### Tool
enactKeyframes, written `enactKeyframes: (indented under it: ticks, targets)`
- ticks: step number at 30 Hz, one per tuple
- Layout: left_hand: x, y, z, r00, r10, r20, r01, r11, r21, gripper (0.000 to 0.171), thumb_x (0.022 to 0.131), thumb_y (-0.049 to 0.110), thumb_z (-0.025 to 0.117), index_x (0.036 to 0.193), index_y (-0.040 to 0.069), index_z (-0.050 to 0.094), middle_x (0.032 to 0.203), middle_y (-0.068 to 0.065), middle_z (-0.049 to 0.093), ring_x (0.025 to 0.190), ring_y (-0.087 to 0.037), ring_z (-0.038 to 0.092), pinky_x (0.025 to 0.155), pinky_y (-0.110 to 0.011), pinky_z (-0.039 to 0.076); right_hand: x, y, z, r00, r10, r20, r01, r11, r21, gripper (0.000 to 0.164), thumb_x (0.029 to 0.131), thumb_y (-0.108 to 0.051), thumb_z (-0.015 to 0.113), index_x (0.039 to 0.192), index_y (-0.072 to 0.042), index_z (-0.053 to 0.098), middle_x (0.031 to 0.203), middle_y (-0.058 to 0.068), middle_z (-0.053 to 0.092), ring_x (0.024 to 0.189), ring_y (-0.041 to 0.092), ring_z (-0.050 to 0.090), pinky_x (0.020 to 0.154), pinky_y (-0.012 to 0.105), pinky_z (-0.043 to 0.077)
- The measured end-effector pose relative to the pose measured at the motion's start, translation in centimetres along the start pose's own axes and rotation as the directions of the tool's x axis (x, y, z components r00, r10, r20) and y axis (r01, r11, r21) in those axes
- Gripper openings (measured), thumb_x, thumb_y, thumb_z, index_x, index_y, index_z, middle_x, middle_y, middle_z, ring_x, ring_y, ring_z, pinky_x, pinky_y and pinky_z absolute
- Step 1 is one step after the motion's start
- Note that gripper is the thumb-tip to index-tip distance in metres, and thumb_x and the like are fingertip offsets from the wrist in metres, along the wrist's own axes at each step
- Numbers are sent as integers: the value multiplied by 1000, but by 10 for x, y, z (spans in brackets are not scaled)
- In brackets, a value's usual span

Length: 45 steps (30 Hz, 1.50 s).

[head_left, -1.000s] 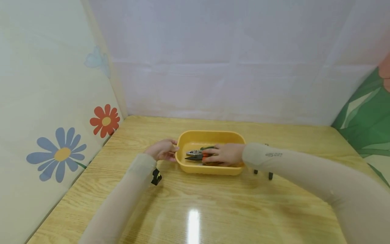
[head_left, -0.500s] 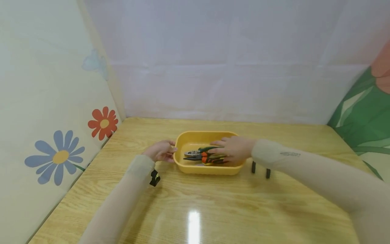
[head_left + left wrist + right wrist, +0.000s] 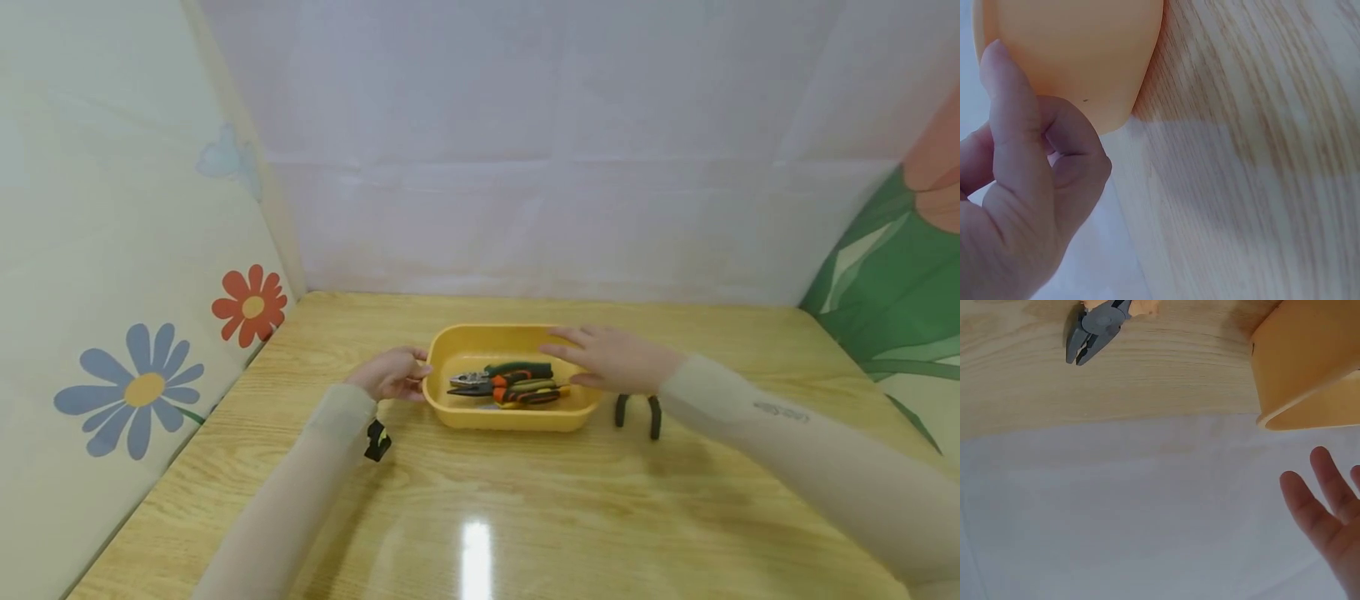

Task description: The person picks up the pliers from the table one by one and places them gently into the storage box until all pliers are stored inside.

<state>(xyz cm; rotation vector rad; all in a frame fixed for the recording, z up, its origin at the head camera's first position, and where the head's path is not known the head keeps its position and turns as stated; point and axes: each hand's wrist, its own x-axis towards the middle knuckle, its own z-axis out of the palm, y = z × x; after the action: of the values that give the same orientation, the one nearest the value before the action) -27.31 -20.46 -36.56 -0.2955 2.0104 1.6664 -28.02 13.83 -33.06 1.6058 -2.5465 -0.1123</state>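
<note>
A yellow plastic bin (image 3: 510,420) stands on the table with several pliers inside. Among them, combination pliers with green handles (image 3: 521,368) lie behind long-nose pliers with black jaws (image 3: 474,389) and orange-and-black handles. My left hand (image 3: 392,373) holds the bin's left end, thumb at the rim (image 3: 979,37) and the other fingers curled against the outer wall. My right hand (image 3: 621,358) hovers over the bin's right end, fingers spread and holding nothing. Right of the bin, another pair of pliers (image 3: 1100,322) lies on the table, partly hidden by my right forearm in the head view.
The wood-grain table (image 3: 465,492) reaches back to a pale cloth backdrop (image 3: 555,225). A flower-printed panel (image 3: 142,250) borders the left side, and green leaf print (image 3: 885,292) shows at right. A small black item (image 3: 378,440) sits at my left wrist.
My right hand has come up out of the bin and moved right, its fingers leaving the pliers, which now show fully. The left hand stays at the bin's left end.
</note>
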Motion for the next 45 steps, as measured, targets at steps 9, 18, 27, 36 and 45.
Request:
enactKeyframes:
  ticks: [9, 18, 27, 36, 45]
  targets:
    - [-1, 0, 2, 1000, -6, -1, 6, 1000, -7, 33, 101, -1, 42, 134, -4, 35, 87, -10, 48, 65, -15, 52, 54, -20, 52, -17, -4, 6, 993, 92, -69, -93, 996, -5, 58, 93, -26, 67, 143, -5, 44, 141, 26, 43, 107, 43, 58, 86, 55, 52]
    - [-2, 0, 1, 1000, -6, -3, 6, 1000, -3, 33, 101, -1, 42, 134, -4, 36, 87, -10, 49, 63, -13, 52, 54, -19, 53, -32, -12, 10, 965, 234, -121, -232, 972, 28, 61, 93, -23, 67, 144, -3, 41, 138, 28, 45, 112, 45, 54, 89, 59, 49]
    - [-3, 0, 0, 1000, 1, 6, -1, 1000, -17, 34, 101, -2, 42, 134, -4, 36, 87, -10, 48, 64, -14, 52, 56, -20, 53, -46, -24, 17, 902, 408, -140, -401, 913, 76, 54, 95, -21, 64, 138, 5, 45, 132, 33, 47, 113, 50, 51, 91, 62, 47]
    - [-1, 0, 0, 1000, 4, 6, -4, 1000, -10, 33, 101, -1, 42, 134, -4, 37, 88, -10, 49, 66, -14, 51, 56, -20, 53, -55, -29, 29, 833, 538, -128, -530, 843, 95, 54, 96, -23, 62, 138, 4, 44, 134, 34, 44, 109, 54, 51, 80, 64, 51]
    - [-3, 0, 0, 1000, 3, 8, -3, 1000, -10, 34, 101, -1, 43, 134, -4, 36, 86, -10, 51, 64, -13, 53, 55, -20, 53, -63, -32, 36, 777, 622, -97, -609, 782, 135, 60, 95, -24, 63, 140, 7, 38, 128, 37, 46, 105, 56, 51, 76, 63, 52]
